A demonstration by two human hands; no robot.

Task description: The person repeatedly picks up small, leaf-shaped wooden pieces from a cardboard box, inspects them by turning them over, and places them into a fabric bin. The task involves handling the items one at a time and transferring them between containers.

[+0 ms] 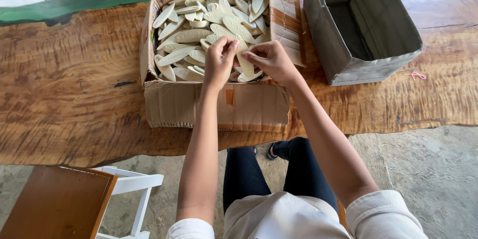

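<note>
An open cardboard box [216,104] sits on a long wooden table [74,84], filled with several pale, leaf-shaped wooden pieces [191,34]. Both my hands are over the near side of the box. My left hand [219,59] pinches the top of one pale wooden piece [245,63]. My right hand [271,59] grips the same piece from the right, fingers curled around its edge. The piece stands roughly upright between the two hands, its lower end among the others.
A grey fabric bin [358,24] stands open to the right of the box. A small pink loop [416,75] lies on the table beside it. A brown-seated white chair [74,201] stands below the table at left. A green strip [74,5] runs along the far edge.
</note>
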